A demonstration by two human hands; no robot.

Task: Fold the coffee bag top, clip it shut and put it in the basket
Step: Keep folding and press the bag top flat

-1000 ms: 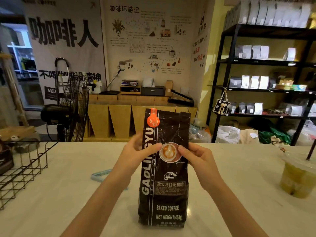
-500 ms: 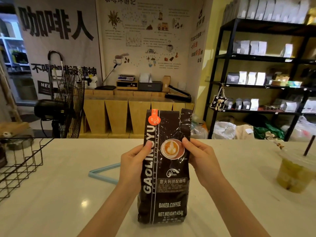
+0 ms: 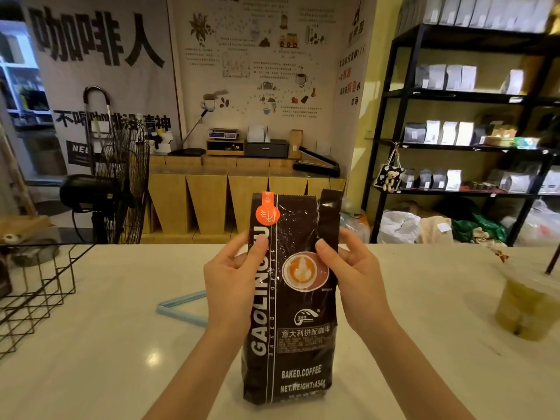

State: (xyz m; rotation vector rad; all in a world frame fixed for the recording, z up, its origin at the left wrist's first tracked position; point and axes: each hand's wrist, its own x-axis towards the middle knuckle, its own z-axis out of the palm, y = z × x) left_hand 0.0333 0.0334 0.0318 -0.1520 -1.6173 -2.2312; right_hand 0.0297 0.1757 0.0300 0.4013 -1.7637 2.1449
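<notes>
- Coffee bag (image 3: 291, 313) stands upright on the white counter (image 3: 106, 374), dead centre, base on the surface, long axis vertical, label facing the camera.
- Left hand (image 3: 233, 283) is wrapped round the bag's left edge a bit above mid-height, thumb on the front panel, other fingers behind and out of sight.
- Right hand (image 3: 354, 277) mirrors it on the right edge at about the same height, thumb pressed on the front near the cup graphic.
- Both hands are closed on the bag; neither is empty.
- Bag top (image 3: 298, 207) rises well above both hands, unfolded; the right corner looks split into a separate flap, so it reads as open.
- Key relation: the part to fold lies straight up the bag's axis from both grips, equally near each hand. My read: both hands need to slide up to the top edge and roll it down across the width.
- Blue clip (image 3: 178, 310) lies flat on the counter just left of the left wrist, so the left hand is nearer to it.
- Wire basket (image 3: 39, 286) sits at the far left edge, well apart from the bag, also on the left-hand side.
- Fold, clip and basket steps are not yet done.
</notes>
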